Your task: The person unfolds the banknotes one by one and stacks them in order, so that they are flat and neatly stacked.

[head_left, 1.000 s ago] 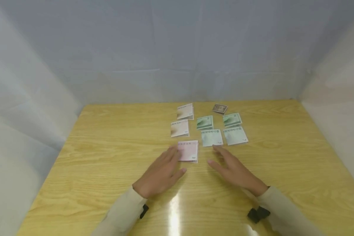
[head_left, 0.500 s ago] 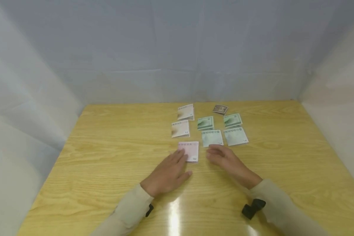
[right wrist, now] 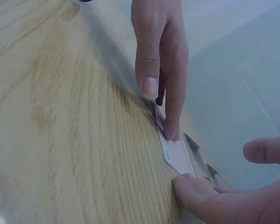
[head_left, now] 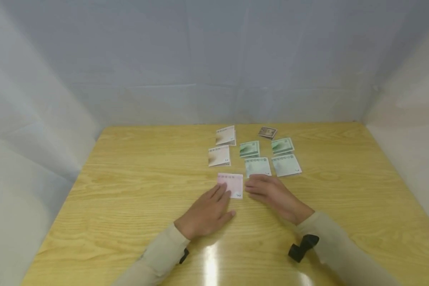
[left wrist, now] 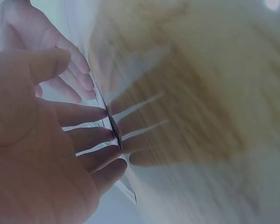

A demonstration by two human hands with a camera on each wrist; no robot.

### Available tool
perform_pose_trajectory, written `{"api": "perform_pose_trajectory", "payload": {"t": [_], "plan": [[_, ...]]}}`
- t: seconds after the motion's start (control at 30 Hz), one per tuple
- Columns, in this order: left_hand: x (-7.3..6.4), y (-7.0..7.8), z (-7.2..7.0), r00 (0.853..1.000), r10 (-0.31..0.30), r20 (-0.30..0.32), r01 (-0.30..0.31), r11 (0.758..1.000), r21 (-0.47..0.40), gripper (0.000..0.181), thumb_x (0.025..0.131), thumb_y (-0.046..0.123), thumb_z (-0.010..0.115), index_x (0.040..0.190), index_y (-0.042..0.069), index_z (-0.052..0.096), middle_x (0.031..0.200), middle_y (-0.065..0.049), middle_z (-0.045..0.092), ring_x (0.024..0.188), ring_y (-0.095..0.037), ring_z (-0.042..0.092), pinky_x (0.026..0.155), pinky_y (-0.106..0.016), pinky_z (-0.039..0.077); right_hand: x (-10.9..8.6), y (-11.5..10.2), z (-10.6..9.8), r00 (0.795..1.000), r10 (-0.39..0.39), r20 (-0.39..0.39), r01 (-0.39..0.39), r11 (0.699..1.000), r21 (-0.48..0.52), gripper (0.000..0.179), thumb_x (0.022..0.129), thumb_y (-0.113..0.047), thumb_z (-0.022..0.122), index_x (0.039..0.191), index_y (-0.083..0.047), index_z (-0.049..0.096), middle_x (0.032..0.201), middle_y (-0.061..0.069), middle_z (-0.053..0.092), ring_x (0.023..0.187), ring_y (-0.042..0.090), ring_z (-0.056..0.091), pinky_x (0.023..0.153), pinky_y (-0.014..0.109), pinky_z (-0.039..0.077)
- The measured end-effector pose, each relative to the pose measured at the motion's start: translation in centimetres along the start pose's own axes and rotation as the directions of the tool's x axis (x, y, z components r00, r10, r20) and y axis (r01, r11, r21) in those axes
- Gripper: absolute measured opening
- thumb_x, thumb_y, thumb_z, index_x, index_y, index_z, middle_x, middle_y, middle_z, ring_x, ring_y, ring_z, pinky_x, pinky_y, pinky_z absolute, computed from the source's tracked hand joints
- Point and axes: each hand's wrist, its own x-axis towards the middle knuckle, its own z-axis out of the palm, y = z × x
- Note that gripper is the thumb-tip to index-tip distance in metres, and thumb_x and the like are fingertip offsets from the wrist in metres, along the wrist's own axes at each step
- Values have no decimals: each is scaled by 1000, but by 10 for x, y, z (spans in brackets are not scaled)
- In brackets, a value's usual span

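A folded pink banknote (head_left: 237, 183) lies flat near the middle of the table. The extended fingertips of my left hand (head_left: 210, 209) press on its left part, with the thumb spread away toward me. At the note's right edge is my right hand (head_left: 272, 195), its fingers together and slightly bent, holding nothing. In the right wrist view, the left fingers rest on the banknote (right wrist: 178, 158) and the right fingertips are right at its near end. A folded pale blue-green banknote (head_left: 256, 165) lies just beyond the right hand, its lower edge partly covered by the fingers.
Another pale blue-green note (head_left: 286, 165) lies to the right. Behind stand two folded green notes (head_left: 249, 148), a small brown note (head_left: 267, 132) and two whitish-brown notes (head_left: 219, 155). The wooden table (head_left: 128, 190) has pale cloth (head_left: 214, 79) around its back and sides.
My left hand has moved right, its fingers now pressing on the pink banknote, which has shifted slightly right and toward me. The right hand has come left to the note's edge, fingers drawn together.
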Motion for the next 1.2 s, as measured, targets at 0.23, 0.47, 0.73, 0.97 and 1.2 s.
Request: {"api": "perform_pose_trajectory", "payload": {"t": [0.23,0.47,0.73,0.97,1.2], "plan": [[1,4,0,1000,10,4,-11,1000,20,66,109,43,41,153,-5,34,162,-25,22,152,-37,18,126,-46,15,1,-2,1,999,35,-12,-34,997,68,56,107,-11,48,153,10,23,151,29,40,140,39,42,117,44,38],[1,7,0,1000,-9,21,9,1000,4,66,109,44,40,154,-3,33,163,-23,20,153,-36,16,126,-45,14,5,-1,-1,997,68,-22,-62,980,191,54,107,-8,44,153,12,22,153,31,35,143,42,37,118,44,36],[0,9,0,1000,1,15,-1,1000,15,66,109,44,40,154,-4,33,163,-23,21,153,-36,17,126,-45,15,3,-6,3,998,64,-17,-58,971,230,57,106,-9,42,153,14,19,156,33,28,146,44,30,122,45,29],[1,8,2,1000,-4,29,5,1000,-19,66,109,44,40,155,-2,32,164,-21,20,153,-35,16,125,-46,16,2,-7,2,998,65,-2,-63,969,240,59,107,-11,42,154,14,16,157,34,25,147,44,28,121,47,29],[1,8,1,1000,17,21,-16,999,-35,65,109,43,40,155,-2,33,163,-22,21,153,-35,18,125,-46,16,4,-5,2,996,83,-27,-73,965,253,58,106,-12,45,154,10,21,156,32,30,144,45,34,116,49,38]]}}
